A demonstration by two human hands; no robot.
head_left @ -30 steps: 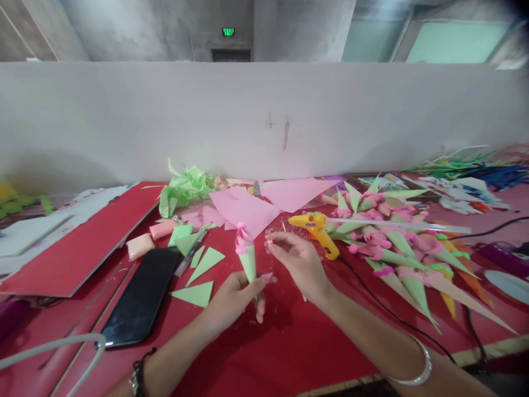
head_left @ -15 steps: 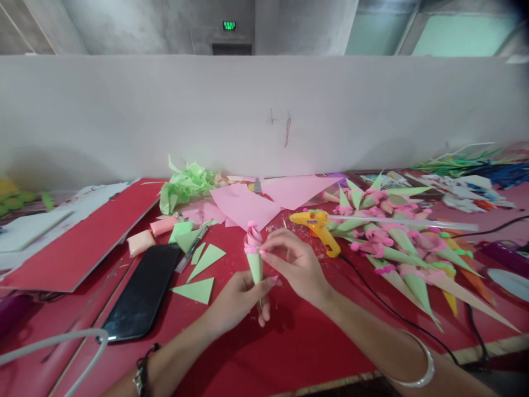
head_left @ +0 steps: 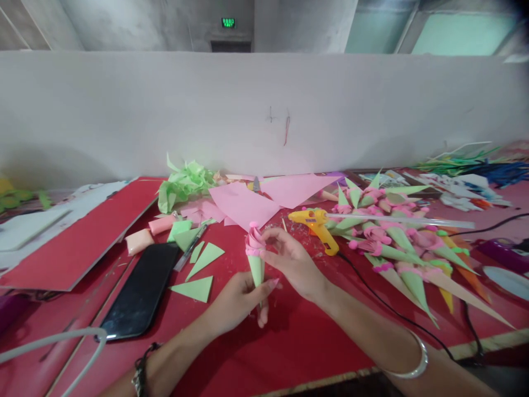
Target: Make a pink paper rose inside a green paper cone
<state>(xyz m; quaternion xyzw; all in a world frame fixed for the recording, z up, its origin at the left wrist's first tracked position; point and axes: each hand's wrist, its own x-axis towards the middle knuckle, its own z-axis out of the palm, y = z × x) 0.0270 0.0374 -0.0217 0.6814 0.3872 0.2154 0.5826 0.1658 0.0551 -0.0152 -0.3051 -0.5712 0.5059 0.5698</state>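
Left hand (head_left: 239,302), pink-topped green cone (head_left: 256,267), right hand (head_left: 296,267) above a red table (head_left: 306,347).
Black phone (head_left: 142,292), then green paper triangles (head_left: 196,289); left fingers pinch the near-upright cone's lower part; right fingertips touch its pink rim, whether pinching I cannot tell; yellow glue gun (head_left: 317,223) alongside piled cones (head_left: 399,240).

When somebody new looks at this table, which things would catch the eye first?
Probably the cone, green with a pink swirl, held nearly upright by the left hand in the middle, with the right hand at its top. Next, the yellow glue gun to the right of the hands, beside a heap of similar cones. The black phone on the left also stands out against the red table.
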